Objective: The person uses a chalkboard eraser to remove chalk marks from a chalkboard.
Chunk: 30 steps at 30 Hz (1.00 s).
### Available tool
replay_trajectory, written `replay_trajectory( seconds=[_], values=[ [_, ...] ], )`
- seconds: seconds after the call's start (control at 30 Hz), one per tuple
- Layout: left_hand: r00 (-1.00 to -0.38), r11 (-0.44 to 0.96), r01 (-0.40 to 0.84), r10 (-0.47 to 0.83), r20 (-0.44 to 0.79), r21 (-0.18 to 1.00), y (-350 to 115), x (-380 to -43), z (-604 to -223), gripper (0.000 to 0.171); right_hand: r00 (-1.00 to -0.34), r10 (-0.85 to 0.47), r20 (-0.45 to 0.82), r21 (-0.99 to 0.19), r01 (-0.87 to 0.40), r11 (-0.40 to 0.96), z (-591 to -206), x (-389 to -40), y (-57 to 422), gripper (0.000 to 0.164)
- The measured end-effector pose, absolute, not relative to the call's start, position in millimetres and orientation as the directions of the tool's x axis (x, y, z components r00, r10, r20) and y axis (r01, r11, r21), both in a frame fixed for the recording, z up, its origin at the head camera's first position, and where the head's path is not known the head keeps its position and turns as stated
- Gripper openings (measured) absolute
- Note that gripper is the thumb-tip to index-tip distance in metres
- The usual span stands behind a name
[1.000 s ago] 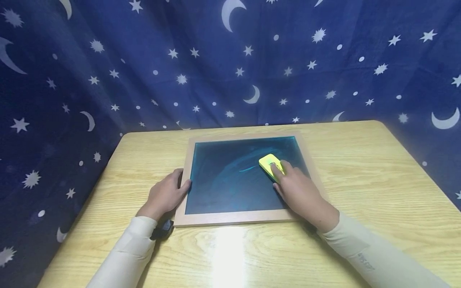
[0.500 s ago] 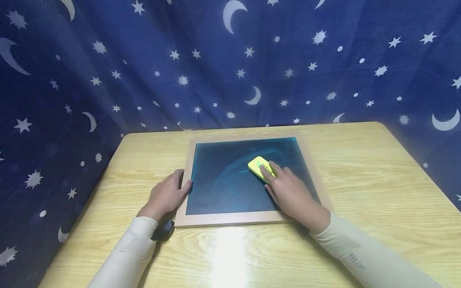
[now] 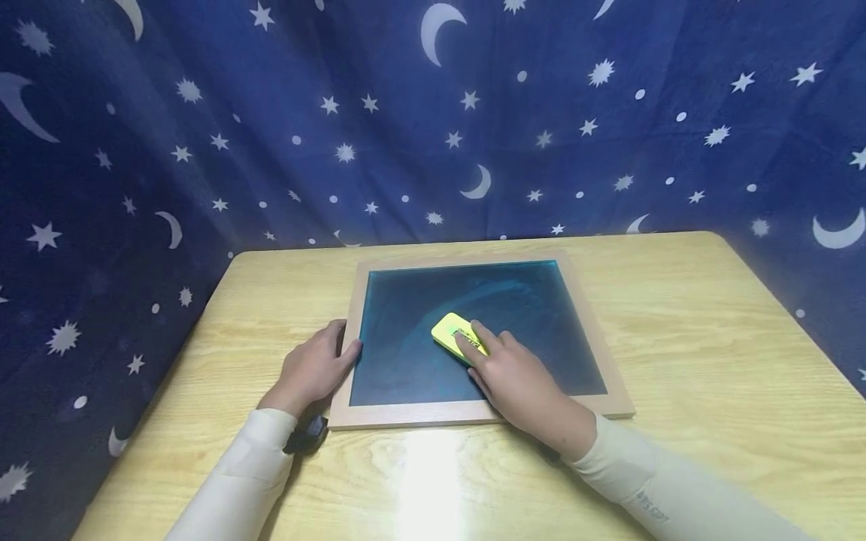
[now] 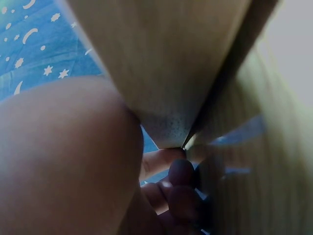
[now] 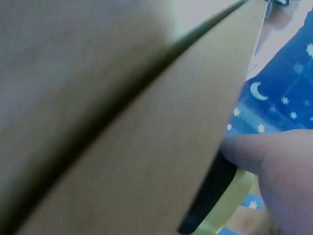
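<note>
A wood-framed chalkboard (image 3: 399, 300) lies flat on the table, its dark surface marked with faint blue smears. My right hand (image 3: 517, 379) grips a yellow chalkboard eraser (image 3: 448, 324), whose dark underside faces the board near its middle. Two fingers lie along the eraser's top, and the thumb is at its near side. In the right wrist view, the eraser (image 5: 234, 200) shows partly past the board's frame (image 5: 146, 147). My left hand (image 3: 311, 368) holds the frame's left side, thumb on top. The left wrist view shows curled fingers (image 4: 181, 174) beside the frame's outer edge (image 4: 161, 73).
The light wooden table (image 3: 704, 323) extends around the board on all sides. A dark blue curtain (image 3: 406, 120) with moons and stars hangs behind and at the left. A black wrist device (image 3: 310, 436) sits under the left cuff, close to the board's near left corner.
My right hand has slid the eraser left and toward me across the board. The bright blue stroke seen earlier no longer shows. My left hand has stayed at the frame.
</note>
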<state>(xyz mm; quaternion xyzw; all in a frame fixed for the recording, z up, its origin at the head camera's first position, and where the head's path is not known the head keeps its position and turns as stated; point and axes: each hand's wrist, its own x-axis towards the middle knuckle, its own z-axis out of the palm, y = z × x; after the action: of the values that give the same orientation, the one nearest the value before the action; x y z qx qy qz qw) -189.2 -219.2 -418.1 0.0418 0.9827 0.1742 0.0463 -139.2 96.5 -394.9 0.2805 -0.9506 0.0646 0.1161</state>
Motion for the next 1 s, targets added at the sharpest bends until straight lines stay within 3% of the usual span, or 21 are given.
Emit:
replay_trajectory(
  seconds=[0.53,1.0],
  values=[
    [-0.993,0.938,0.059,0.091,-0.08,0.341,-216.4,-187.4,-417.9,0.062,-0.733,-0.622,0.275,-0.038,-0.655,0.755,-396.9,-115.6,81.3,0.05],
    [-0.993,0.939,0.063,0.093,-0.074,0.34,-218.0,-188.2,-419.8,0.063,-0.742,-0.597,0.304,-0.083,-0.645,0.759,-399.5,-121.8,84.3,0.051]
  ],
)
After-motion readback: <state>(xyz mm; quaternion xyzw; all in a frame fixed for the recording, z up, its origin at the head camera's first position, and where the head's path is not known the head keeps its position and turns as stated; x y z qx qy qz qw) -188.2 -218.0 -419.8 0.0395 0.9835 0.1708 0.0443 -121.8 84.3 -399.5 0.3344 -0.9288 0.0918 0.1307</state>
